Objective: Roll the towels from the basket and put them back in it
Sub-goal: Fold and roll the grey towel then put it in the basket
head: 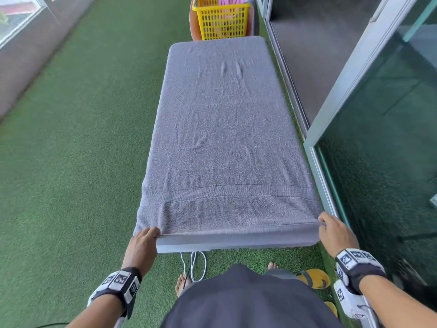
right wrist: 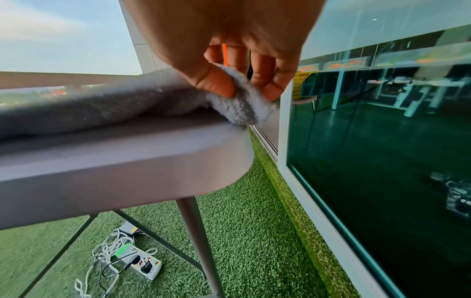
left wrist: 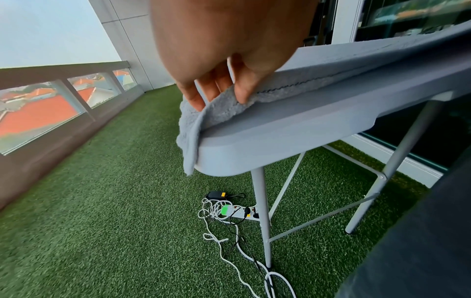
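Towel (head: 220, 138), grey terry, spread flat and full length along counter (head: 236, 242), covering nearly the whole top; left edge draped slightly over the side. A few shallow wrinkles mid-cloth and toward the far end; woven border band across the near end. Near hem lying at the near edge of the counter.

Left hand (head: 142, 242) at near left corner of towel: grip narrow, thumb and fingers (left wrist: 241, 90) pinching the hem, corner hanging off the counter's rounded corner. Right hand (head: 335, 233) at near right corner: grip narrow, thumb (right wrist: 216, 80) and fingertips pinching a small fold of cloth, lifted just clear of the counter top.

Basket (head: 221, 20), yellow plastic, standing just beyond the far end of the counter, with pink cloth (head: 230, 1) showing inside; count of remaining towels not determinable.

Step in hand, as judged: laying out and squaring done; start of roll not yet made. No rolled portion visible.

Next move, as judged: turning the near hem over evenly with both hands, then rolling toward the far end, keeping both sides level so the roll stays straight. Wrinkles likely to need smoothing ahead of the roll. Draped left edge liable to skew the roll unless drawn in.

Beneath the counter, on artificial grass (head: 71, 162): power strip (left wrist: 242, 213) with tangled white cables.
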The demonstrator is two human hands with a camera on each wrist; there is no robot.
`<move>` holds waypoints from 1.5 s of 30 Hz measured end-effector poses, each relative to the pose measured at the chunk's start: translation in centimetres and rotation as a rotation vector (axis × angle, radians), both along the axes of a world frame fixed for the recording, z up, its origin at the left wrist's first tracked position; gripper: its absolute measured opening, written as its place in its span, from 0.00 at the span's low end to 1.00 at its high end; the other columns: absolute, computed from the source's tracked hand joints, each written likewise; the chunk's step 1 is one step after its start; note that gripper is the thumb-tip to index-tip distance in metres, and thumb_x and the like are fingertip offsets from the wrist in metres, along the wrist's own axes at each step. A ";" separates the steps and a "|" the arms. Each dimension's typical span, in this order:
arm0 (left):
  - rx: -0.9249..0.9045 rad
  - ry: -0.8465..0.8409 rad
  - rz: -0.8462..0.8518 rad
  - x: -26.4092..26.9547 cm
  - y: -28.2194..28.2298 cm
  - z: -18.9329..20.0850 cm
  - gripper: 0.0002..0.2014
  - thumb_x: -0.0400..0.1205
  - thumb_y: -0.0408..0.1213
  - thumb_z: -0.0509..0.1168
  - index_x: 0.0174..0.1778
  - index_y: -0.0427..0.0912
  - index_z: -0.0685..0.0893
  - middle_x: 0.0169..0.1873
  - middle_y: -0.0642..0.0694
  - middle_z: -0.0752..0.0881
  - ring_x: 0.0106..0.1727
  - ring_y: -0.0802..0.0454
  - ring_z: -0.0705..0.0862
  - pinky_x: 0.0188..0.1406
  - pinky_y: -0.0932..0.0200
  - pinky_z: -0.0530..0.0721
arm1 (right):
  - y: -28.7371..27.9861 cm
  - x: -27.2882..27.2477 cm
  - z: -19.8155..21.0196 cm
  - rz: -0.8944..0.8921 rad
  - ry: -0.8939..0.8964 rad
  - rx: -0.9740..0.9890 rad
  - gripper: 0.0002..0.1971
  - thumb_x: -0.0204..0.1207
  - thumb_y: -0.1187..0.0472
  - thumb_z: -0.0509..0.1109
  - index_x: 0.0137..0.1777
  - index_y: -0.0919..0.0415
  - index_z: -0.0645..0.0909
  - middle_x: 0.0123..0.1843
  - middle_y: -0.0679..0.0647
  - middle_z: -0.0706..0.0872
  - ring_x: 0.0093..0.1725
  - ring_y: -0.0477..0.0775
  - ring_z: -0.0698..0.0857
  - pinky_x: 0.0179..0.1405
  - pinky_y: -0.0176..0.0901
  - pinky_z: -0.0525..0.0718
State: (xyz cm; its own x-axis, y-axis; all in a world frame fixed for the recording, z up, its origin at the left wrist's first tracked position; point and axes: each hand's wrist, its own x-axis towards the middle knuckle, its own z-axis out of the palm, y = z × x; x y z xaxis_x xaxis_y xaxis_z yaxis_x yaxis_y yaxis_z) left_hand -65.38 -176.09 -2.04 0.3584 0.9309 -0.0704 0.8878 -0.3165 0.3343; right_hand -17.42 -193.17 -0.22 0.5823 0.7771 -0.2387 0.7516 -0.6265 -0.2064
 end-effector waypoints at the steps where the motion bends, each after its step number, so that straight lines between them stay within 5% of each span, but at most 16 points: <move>1: -0.003 -0.006 0.004 -0.1 0.1 -0.2 0.11 0.76 0.19 0.67 0.41 0.41 0.83 0.33 0.50 0.83 0.30 0.53 0.75 0.28 0.62 0.67 | 0.1 0.1 0.0 -0.002 0.000 -0.002 0.07 0.80 0.67 0.59 0.44 0.55 0.72 0.42 0.49 0.79 0.37 0.54 0.80 0.29 0.41 0.65; 7: -0.024 -0.053 0.028 -0.2 0.2 -0.5 0.10 0.75 0.19 0.67 0.38 0.40 0.84 0.33 0.51 0.80 0.33 0.52 0.76 0.31 0.63 0.69 | -0.9 1.1 -1.3 0.113 0.074 0.016 0.14 0.77 0.69 0.66 0.59 0.54 0.77 0.54 0.50 0.82 0.34 0.47 0.82 0.31 0.39 0.83; 12: 0.002 0.001 0.058 -0.7 0.1 -0.4 0.12 0.73 0.17 0.68 0.38 0.39 0.85 0.33 0.47 0.83 0.33 0.53 0.75 0.31 0.61 0.71 | -1.9 1.6 -1.3 0.187 0.050 -0.041 0.17 0.76 0.70 0.66 0.38 0.46 0.69 0.40 0.44 0.76 0.34 0.45 0.79 0.34 0.40 0.78; 19: 0.048 -0.101 0.152 -1.5 -0.1 -0.2 0.10 0.75 0.17 0.67 0.43 0.34 0.88 0.34 0.40 0.87 0.33 0.51 0.76 0.31 0.59 0.73 | -2.8 2.0 -1.9 0.156 -0.017 0.070 0.07 0.77 0.64 0.67 0.42 0.52 0.83 0.41 0.45 0.85 0.42 0.49 0.79 0.51 0.46 0.76; 27: -0.070 -0.154 0.156 -1.3 0.5 -0.2 0.09 0.79 0.23 0.64 0.37 0.39 0.83 0.33 0.52 0.79 0.36 0.52 0.75 0.36 0.59 0.68 | -2.5 2.1 -1.9 0.097 -0.136 0.009 0.15 0.76 0.61 0.64 0.28 0.48 0.71 0.28 0.41 0.76 0.35 0.48 0.74 0.46 0.47 0.64; 31: -0.064 -0.039 0.146 -0.5 1.5 -0.4 0.09 0.82 0.33 0.55 0.38 0.45 0.77 0.35 0.52 0.78 0.40 0.48 0.74 0.45 0.53 0.65 | -0.6 2.4 -1.9 -0.008 -0.069 0.074 0.13 0.84 0.60 0.54 0.38 0.50 0.72 0.32 0.43 0.78 0.38 0.52 0.76 0.52 0.48 0.62; 35: -0.134 0.115 0.250 0.5 1.9 -0.6 0.05 0.84 0.34 0.57 0.53 0.48 0.74 0.50 0.47 0.77 0.51 0.49 0.70 0.55 0.48 0.65 | 0.3 2.3 -2.3 -0.010 -0.100 0.034 0.05 0.79 0.59 0.64 0.52 0.49 0.76 0.48 0.47 0.80 0.53 0.54 0.78 0.59 0.51 0.62; 37: -0.095 0.120 0.307 0.6 1.7 -0.6 0.12 0.82 0.38 0.63 0.60 0.49 0.74 0.56 0.44 0.75 0.56 0.46 0.71 0.62 0.42 0.67 | 0.4 2.2 -2.4 -0.058 -0.152 0.111 0.07 0.75 0.59 0.70 0.52 0.51 0.79 0.52 0.53 0.81 0.54 0.59 0.77 0.58 0.55 0.66; 41: 0.026 -0.013 0.175 0.8 -0.3 -1.2 0.16 0.73 0.26 0.70 0.53 0.44 0.76 0.47 0.45 0.78 0.46 0.48 0.72 0.48 0.48 0.76 | 0.0 -0.8 -3.4 0.076 -0.024 0.260 0.05 0.75 0.63 0.72 0.49 0.58 0.82 0.48 0.53 0.80 0.49 0.56 0.78 0.50 0.51 0.75; 45: 0.036 -0.053 0.094 0.4 -1.0 -2.2 0.20 0.68 0.25 0.76 0.54 0.39 0.81 0.48 0.44 0.82 0.48 0.46 0.76 0.51 0.45 0.81 | -1.4 -1.3 -5.6 0.120 -0.004 0.224 0.16 0.66 0.68 0.76 0.50 0.53 0.81 0.49 0.49 0.78 0.49 0.53 0.76 0.51 0.54 0.79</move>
State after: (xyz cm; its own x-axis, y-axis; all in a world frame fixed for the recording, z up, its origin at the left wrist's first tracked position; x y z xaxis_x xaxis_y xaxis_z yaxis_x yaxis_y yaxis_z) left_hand -64.97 -177.07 -4.23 0.2717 0.9622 -0.0193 0.8953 -0.2454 0.3717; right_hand -18.74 -194.60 -5.78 0.4832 0.8740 -0.0510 0.8189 -0.4718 -0.3269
